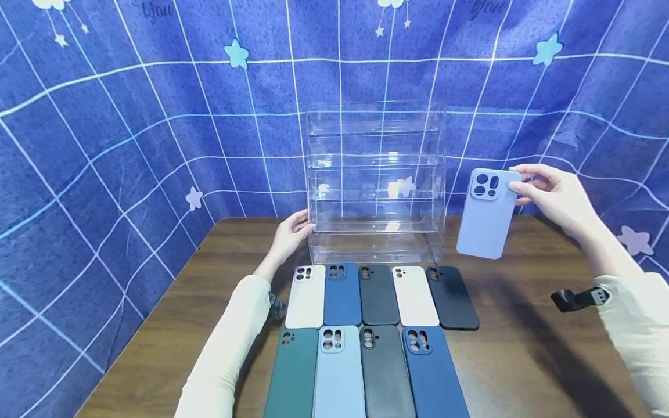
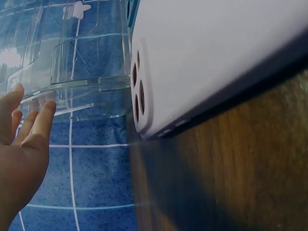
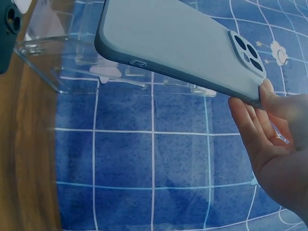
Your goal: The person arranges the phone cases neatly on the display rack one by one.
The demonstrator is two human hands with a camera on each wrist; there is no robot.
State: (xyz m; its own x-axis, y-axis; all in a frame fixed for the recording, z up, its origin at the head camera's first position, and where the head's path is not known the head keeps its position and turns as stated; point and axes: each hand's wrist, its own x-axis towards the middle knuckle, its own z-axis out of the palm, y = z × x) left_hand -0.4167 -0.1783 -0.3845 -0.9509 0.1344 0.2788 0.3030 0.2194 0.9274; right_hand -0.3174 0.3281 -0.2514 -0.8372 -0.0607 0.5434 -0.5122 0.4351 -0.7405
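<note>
My right hand pinches a light lavender-blue phone case by its upper right corner, thumb in front and fingers behind. The case hangs upright above the table, its camera cutouts at the top, to the right of a clear tiered display stand. In the right wrist view the same case appears greyish blue, gripped beside its camera cutouts. My left hand rests its fingertips against the stand's lower left side. The left wrist view shows these fingers fairly straight at the clear wall.
Two rows of phone cases lie before the stand, among them a white case, a black case, a green case and a dark blue case. Behind the wooden table hangs a blue gridded curtain with stars.
</note>
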